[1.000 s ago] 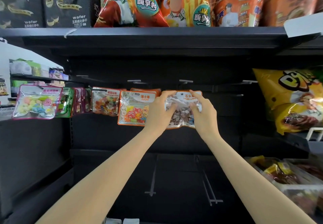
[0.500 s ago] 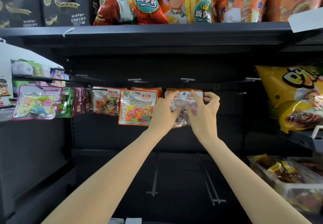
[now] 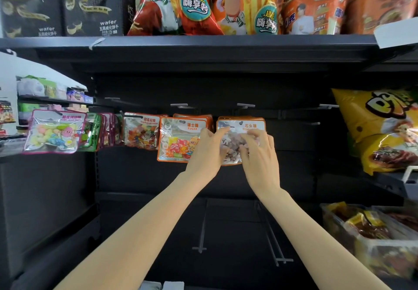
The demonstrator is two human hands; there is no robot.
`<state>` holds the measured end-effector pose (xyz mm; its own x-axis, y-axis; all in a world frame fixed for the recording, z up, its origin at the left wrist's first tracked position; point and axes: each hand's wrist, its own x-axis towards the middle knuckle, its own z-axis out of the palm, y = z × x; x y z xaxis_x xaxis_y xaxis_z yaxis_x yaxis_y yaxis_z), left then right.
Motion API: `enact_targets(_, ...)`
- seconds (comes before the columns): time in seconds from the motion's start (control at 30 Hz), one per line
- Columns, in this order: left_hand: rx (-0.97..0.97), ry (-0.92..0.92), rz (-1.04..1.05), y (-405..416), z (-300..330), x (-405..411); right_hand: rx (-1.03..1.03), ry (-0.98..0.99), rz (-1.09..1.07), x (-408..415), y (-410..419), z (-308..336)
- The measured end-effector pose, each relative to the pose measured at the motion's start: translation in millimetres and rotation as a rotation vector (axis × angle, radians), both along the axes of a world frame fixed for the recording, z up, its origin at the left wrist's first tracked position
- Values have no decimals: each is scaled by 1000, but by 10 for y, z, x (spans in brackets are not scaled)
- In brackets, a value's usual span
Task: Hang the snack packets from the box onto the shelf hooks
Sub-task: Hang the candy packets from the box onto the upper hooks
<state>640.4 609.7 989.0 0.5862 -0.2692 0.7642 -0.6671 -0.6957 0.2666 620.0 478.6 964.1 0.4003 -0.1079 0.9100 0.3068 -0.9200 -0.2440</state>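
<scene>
At the centre of the frame, just under the row of shelf hooks, both hands work on one stone-candy packet (image 3: 241, 140). The left hand (image 3: 209, 151) has its fingers curled round the packet's left edge, and the right hand (image 3: 260, 151) lies over its lower right part with bent fingers that pinch the clear front. The packet's white header, with its punched hole, shows above the fingers, directly below the hook (image 3: 245, 105) at centre-right. Whether the hole is already threaded on a prong I cannot tell; the orange edges of more packets show just behind it.

To finish this step well, the packet should be kept flat and level while it is slid back along the prong, with both hands easing it so the header does not tear at the hole. The grip is better placed low on the bag, as now, so the header stays in sight. Letting go one hand at a time would show whether it hangs true. It should end square beside the sugar packet (image 3: 181, 141) to its left, touching neither it nor the big yellow bag (image 3: 382, 131) at the right of the frame. The box is not in view.
</scene>
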Motion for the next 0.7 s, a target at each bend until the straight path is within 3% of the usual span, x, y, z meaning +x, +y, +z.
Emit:
enact_targets(0.3, -38, -100, 267, 978, -110, -334, 165, 141, 406, -61, 889, -105)
enact_targets(0.47, -138, 42, 438, 2031, -521, -512, 130, 305, 654, -55, 1902, -387)
enact_targets(0.7, -275, 366, 732, 4008, -1683, -836, 6, 648, 896, -101, 3838, -1275)
